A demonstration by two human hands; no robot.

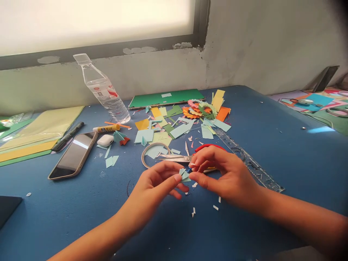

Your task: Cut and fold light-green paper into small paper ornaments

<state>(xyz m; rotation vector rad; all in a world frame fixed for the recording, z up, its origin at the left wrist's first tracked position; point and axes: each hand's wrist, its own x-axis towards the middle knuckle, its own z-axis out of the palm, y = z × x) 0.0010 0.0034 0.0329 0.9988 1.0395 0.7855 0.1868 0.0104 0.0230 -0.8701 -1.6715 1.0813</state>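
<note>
Left hand (159,183): paper (184,175) pinched
Right hand (225,174): grip cannot be told
Paper: might be creased by tight pinching

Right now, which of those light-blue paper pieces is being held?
The small piece pinched in the left hand; the other light-blue pieces lie about the table.

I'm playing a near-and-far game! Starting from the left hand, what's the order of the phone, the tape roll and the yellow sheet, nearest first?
In the head view, from the left hand:
1. Tape roll: just beyond the hand.
2. Phone: off to the left.
3. Yellow sheet: far left, beyond the phone.
</note>
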